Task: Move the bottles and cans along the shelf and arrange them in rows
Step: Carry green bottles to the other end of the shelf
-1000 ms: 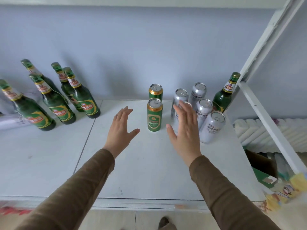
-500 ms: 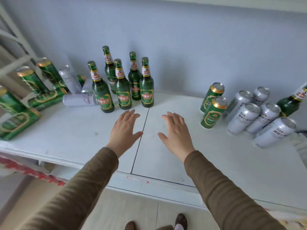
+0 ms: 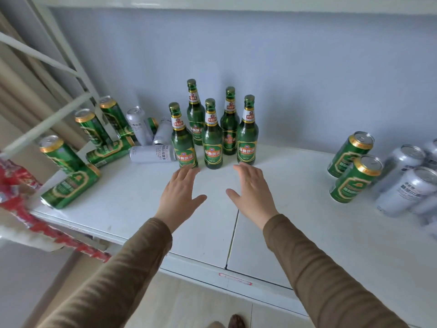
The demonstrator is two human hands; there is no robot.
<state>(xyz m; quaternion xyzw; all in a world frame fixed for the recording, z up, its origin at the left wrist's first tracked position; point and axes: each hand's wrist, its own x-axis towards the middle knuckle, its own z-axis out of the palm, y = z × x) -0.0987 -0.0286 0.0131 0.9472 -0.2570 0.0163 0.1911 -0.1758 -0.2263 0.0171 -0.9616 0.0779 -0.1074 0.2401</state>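
Several green beer bottles (image 3: 212, 140) stand upright in a cluster at the back middle of the white shelf (image 3: 295, 221). My left hand (image 3: 181, 194) reaches flat, fingers straight, its tips just short of the front left bottle (image 3: 183, 140). My right hand (image 3: 251, 189) is spread the same way, just in front of the right bottle (image 3: 247, 138). Neither hand holds anything. Two green cans (image 3: 354, 176) stand at the right beside several silver cans (image 3: 406, 183). At the left, green cans (image 3: 71, 185) and silver cans (image 3: 152, 153) stand or lie jumbled.
A white slanted frame bar (image 3: 47, 124) crosses in front of the left cans. Red wrapping (image 3: 21, 190) hangs at the shelf's left end. A seam (image 3: 233, 233) splits the shelf between my hands. The grey wall closes the back.
The view has swung left from the can group to the bottles. Both hands moved left and forward toward the bottle cluster, still spread and holding nothing.
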